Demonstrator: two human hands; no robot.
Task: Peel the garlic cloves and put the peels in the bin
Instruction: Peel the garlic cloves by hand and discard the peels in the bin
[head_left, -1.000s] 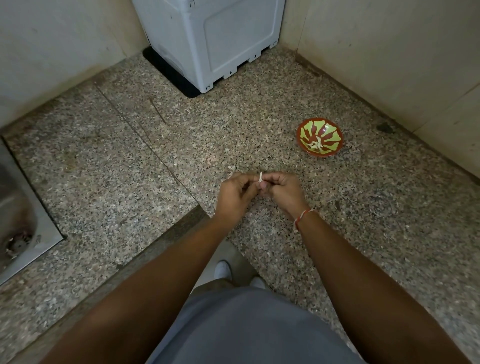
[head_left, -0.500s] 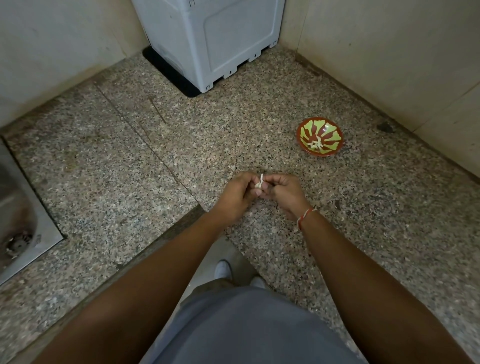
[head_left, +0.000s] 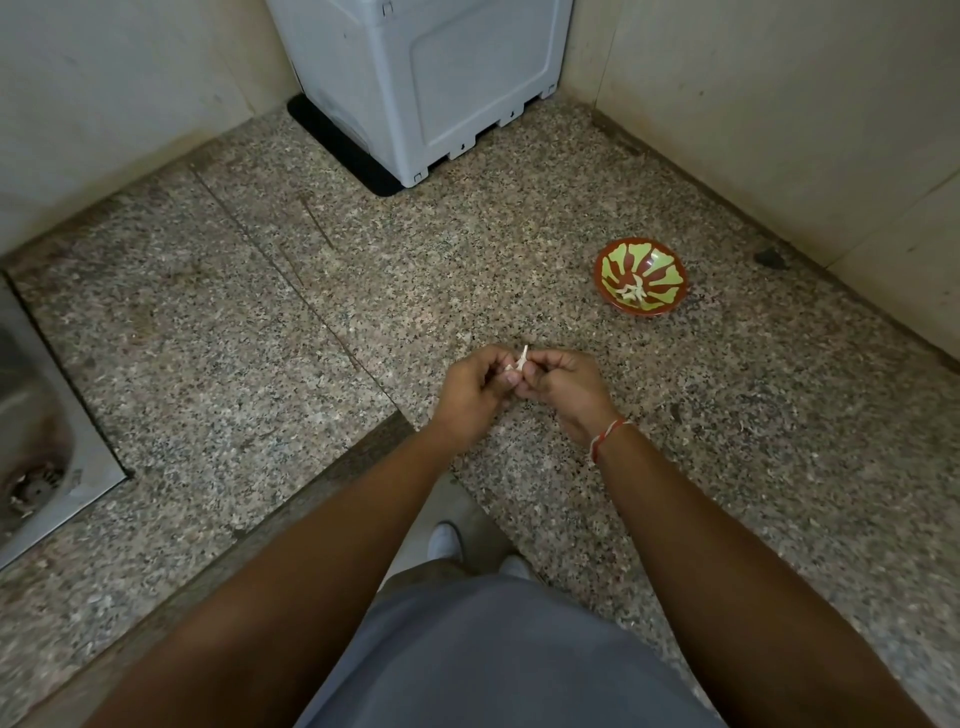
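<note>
Head view, speckled granite counter; both hands meet over it just below frame centre. Left hand and right hand touch at the fingertips, fingers of each curled and pinching one small pale garlic clove between them; a thin strip of peel sticks up from the clove at 12 o'clock. Right wrist carries a red-and-white thread band.

Red bowl with green petal pattern sits on the counter at 1 o'clock from the hands, well apart from them; pale pieces, probably garlic, lie at its bottom, peeled or not cannot tell.

Grey plastic appliance stands in the corner at 12 o'clock on a black mat; steel sink with drain at 9 o'clock, frame edge. Grey garment and white shoes at 6 o'clock.
</note>
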